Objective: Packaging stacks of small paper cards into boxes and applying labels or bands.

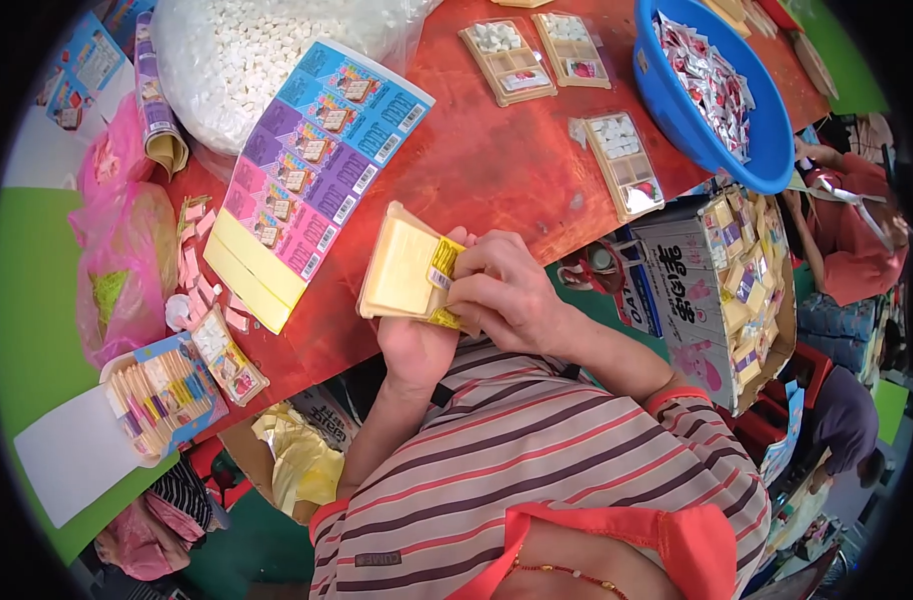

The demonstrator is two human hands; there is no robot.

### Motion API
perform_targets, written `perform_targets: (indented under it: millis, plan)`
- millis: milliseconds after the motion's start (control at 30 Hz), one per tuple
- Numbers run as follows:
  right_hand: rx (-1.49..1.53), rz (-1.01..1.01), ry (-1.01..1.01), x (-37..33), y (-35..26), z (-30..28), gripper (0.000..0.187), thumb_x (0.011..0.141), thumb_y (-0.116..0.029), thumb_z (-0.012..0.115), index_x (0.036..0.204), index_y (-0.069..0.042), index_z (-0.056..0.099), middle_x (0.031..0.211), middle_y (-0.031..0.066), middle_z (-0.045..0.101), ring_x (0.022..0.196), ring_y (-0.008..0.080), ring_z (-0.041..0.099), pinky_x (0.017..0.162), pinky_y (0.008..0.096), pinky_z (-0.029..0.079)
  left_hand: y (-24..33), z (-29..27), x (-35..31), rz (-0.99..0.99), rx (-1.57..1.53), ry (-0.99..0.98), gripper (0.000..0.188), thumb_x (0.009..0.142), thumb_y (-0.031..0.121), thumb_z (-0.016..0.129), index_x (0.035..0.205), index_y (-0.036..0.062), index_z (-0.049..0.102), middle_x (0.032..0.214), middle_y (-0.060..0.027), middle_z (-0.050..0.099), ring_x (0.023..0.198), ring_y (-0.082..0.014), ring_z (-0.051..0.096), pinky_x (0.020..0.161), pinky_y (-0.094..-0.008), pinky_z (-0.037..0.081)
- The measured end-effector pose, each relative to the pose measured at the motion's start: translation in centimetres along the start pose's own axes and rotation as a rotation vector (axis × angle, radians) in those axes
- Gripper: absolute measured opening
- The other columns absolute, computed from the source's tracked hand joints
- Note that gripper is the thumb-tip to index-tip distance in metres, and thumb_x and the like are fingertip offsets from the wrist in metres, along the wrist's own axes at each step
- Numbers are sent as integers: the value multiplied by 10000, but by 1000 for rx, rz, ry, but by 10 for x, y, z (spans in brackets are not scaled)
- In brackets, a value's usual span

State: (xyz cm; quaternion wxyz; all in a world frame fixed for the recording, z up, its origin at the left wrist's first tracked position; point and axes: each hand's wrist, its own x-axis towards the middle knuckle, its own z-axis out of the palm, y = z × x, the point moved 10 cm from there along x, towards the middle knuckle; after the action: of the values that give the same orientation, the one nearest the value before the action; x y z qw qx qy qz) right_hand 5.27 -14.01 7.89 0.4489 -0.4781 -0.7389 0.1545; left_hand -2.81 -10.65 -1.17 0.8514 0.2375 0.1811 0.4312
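A cream plastic tray pack [402,262] rests in my left hand [417,352], flat side up, over the table's near edge. The palm supports it from below, and most of those fingers are hidden behind the pack. A yellow printed sticker [445,272] lies across the pack's right end. My right hand [512,293] closes its fingertips on that sticker, pressed against the tray. Just beyond the pack, a sheet of stickers [322,165] in blue, purple and pink lies on the red table [477,170], its near end bare yellow backing.
Filled trays [625,165] sit on the far table beside a blue basin [774,150] of small sachets. A big clear bag [267,70] of white pieces stands at far left. Pink paper strips [199,260] and a box of packs [167,390] are left; a carton [685,300] is right.
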Motion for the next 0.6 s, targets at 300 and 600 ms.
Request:
perform_targets:
  millis: [300,600]
  plan:
    - [89,191,59,-4,22,6,109,788,-89,688,881,-81,630,899,78,564,862,251,578,790,375,412,-3,0,-3,-40,210,-82,764,864,280,577,1486,14,221,1482,-213,335,1363,-310,370,1138,-431,286]
    - [223,315,45,-7,31,17,85,822,-27,674,889,-7,625,967,123,565,844,231,579,701,294,477,-8,-24,-5,-19,109,26,607,858,167,514,1408,-20,339,1323,-161,497,1217,-259,524,1041,-390,423]
